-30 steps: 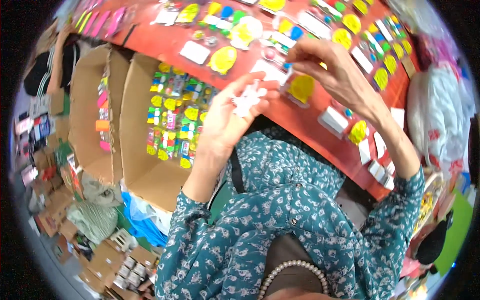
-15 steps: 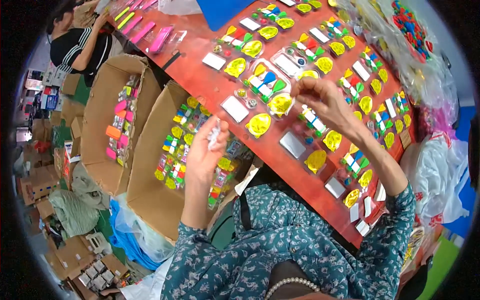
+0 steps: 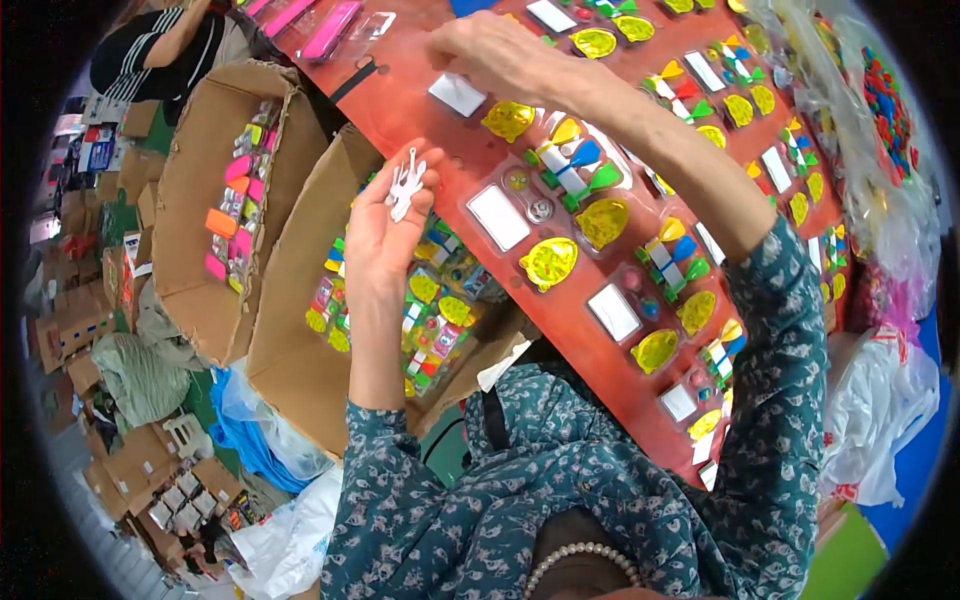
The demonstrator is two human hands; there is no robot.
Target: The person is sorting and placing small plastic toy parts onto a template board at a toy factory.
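My left hand point(image 3: 392, 215) is palm up at the table's left edge, its fingers curled around several small white plastic pieces point(image 3: 407, 188) lying across palm and fingers. My right hand point(image 3: 495, 58) reaches far across the table, over the clear plastic tray with a white card point(image 3: 457, 95) and a yellow animal-head-shaped piece point(image 3: 508, 121). Its fingers are bent downward and close together; what is between them is hidden. Nearer lies another clear tray with a white card point(image 3: 498, 218), a yellow piece point(image 3: 548, 263), small round parts and fan-shaped coloured pieces point(image 3: 580, 160).
Rows of similar filled trays cover the red table point(image 3: 590, 340). Left of it stand a cardboard box point(image 3: 290, 330) of packed sets and another box point(image 3: 185, 270) with pink and orange items. Plastic bags point(image 3: 880, 400) lie at the right. Another person point(image 3: 165, 55) is at far left.
My right hand has moved leftward and farther across, from mid-table trays to the far-left one. My left hand has turned more palm up, showing the white pieces. The view has shifted.
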